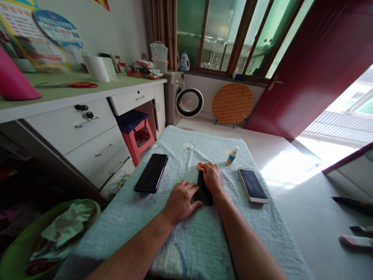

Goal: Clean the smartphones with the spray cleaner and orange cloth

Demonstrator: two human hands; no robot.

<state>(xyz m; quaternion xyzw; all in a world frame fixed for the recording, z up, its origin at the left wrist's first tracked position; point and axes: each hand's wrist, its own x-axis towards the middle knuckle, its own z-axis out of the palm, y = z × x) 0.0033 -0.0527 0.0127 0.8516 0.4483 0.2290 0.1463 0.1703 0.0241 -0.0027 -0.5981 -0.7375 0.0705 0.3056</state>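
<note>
A black phone (206, 196) lies in the middle of the cloth-covered table. Fingers and thumb of my left hand (182, 198) grip its near left side. At its far end, my right hand (213, 178) is closed on an orange cloth (200, 166) and presses it against the phone. Both hands hide much of the phone's surface. To the left rests a larger black phone (152, 173). On the right are a small spray bottle (232, 156), standing upright, and a gold-and-white phone (253, 185) with a dark screen.
A pale blue quilted cloth (198, 237) covers the table. Left of it stand a desk with drawers (84, 128), a red stool (142, 138) and a green waste bin (93, 212). Further back are a washing machine with its door (189, 102) swung out and a round wooden tabletop (232, 103).
</note>
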